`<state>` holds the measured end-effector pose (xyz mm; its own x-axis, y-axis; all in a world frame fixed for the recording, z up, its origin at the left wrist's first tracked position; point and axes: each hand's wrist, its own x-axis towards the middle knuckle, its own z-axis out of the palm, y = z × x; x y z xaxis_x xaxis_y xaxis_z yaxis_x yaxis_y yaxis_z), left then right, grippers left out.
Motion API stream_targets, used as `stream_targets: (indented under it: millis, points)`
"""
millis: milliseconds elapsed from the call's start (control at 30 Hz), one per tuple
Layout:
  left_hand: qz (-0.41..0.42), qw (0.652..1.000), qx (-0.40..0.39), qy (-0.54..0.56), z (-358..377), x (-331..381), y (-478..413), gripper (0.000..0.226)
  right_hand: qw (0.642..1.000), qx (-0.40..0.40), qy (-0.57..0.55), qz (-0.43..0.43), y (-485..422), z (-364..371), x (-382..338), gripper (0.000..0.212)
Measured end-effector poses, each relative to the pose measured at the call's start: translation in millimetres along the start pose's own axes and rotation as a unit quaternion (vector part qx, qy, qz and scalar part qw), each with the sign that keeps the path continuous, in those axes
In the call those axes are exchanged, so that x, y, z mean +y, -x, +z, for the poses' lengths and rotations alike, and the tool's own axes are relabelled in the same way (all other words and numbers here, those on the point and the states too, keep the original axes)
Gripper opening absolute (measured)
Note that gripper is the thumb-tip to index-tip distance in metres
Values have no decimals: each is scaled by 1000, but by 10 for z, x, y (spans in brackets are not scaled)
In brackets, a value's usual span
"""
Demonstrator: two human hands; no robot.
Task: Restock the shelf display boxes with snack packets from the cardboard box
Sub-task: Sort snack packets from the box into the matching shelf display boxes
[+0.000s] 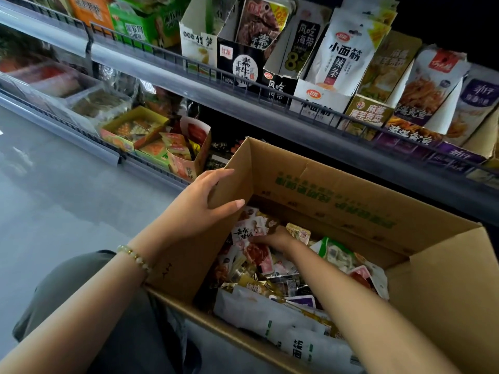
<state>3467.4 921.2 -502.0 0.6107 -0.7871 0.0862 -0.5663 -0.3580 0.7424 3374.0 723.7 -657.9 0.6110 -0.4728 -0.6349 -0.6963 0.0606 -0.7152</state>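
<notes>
A big brown cardboard box [337, 195] stands open in front of the shelf, full of mixed snack packets [270, 268]. My left hand [205, 198] holds the box's left flap at its upper edge, thumb inside and fingers outside. My right hand [275, 238] is down in the box among the packets, its fingers buried at a white and red packet [248, 230]; I cannot see whether they grip it. Display boxes line the shelves: a white one [318, 103], a black one [243, 66], an orange one [186, 157].
The upper shelf has a wire front rail [270, 90] and grey price strip. The lower shelf holds yellow and orange display boxes [135, 128] at left. Grey floor [54, 198] lies to the left. My knee in dark cloth [89, 287] is below the box.
</notes>
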Motion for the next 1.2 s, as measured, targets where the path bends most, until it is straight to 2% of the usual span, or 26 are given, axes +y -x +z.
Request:
stream_targets:
  millis: [67,167,267,400,433,533,600,700,767,833,867,967,1067,1133,1200]
  points:
    - [3,1000,-1,-4,2,0,-4,69,999,3,40,-13,37,41,55,89]
    - [4,1000,-2,-3,10,-4,-2,69,999,-10,25,-19,44,48,104,70]
    - [2,1000,-4,-4,7,-1,2,68,999,-27,18,-9,29,11,169,86]
    - [-4,1000,-8,5,0,-12,5,68,1000,-3,-11,-15,112,-89,254,85]
    - [-5,1000,-7,4,-1,-16,4,68,1000,7,-17,-21,183,-123,243,79]
    - [-5,1000,-5,1,-1,-26,-4,67,997,36,-36,-60,394,-314,224,35]
    - [-2,1000,-8,0,-3,-26,1,68,994,41,-41,-93,614,-486,177,19]
    - [-16,999,-45,-16,-21,-8,-1,82,992,36,-15,-123,947,-737,123,13]
    - [-23,994,-54,-97,-50,61,-14,93,988,41,-1,-146,1149,-886,109,12]
    - [17,985,-29,-169,-51,232,-45,101,984,58,-8,-168,1334,-1033,76,14]
    - [34,985,-29,-164,-26,359,-69,103,982,64,-23,-178,1430,-1100,39,16]
    - [5,993,-115,-24,198,746,-168,110,969,73,-104,-213,1686,-1288,-102,12]
    - [-25,973,-190,128,497,1017,-287,123,937,88,-210,-264,1852,-1442,-219,25]
    - [-25,959,-206,194,640,1179,-327,112,915,89,-271,-287,1906,-1512,-248,54]
    - [-53,932,-212,290,773,1319,-358,87,893,93,-323,-299,1947,-1548,-258,73]
